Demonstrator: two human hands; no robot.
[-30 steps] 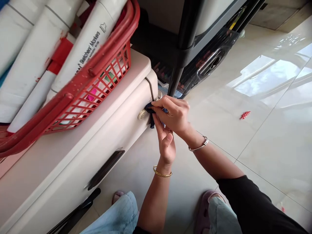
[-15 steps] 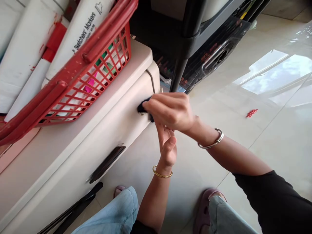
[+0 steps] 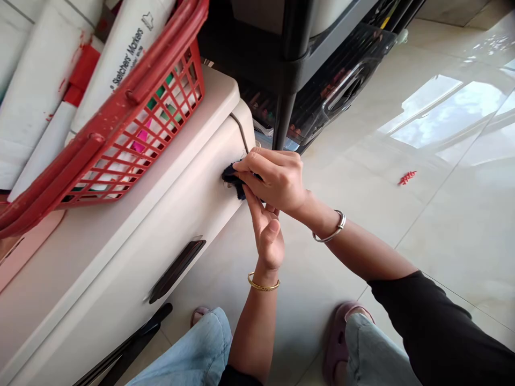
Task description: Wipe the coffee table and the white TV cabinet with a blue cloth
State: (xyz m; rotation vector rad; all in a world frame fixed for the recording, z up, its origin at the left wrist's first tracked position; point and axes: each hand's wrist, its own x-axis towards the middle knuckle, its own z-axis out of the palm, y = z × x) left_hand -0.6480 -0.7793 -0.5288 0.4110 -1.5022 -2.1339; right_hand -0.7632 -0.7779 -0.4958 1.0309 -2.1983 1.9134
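Note:
A small dark, fuzzy cloth (image 3: 230,176) is pressed against the pale front face of the white cabinet (image 3: 193,193), near its right end. My right hand (image 3: 277,174), with a silver bangle at the wrist, pinches the cloth between thumb and fingers. Just below it is my left hand (image 3: 269,236), palm up, with a gold bangle. Its index finger stretches up to the cloth's lower edge, and its thumb stands apart. The other left fingers are partly hidden behind my right hand.
A red plastic basket (image 3: 139,145) of markers sits on the cabinet top. A dark handle (image 3: 177,271) is on the cabinet front. Beyond the corner stands a black rack (image 3: 292,69) with a clear dark bin (image 3: 341,80). A red piece (image 3: 407,178) lies on the glossy tiled floor.
Both hands have shifted slightly left in the view, along with the surroundings. More of the dark cloth shows beneath my right fingers, which still grip it.

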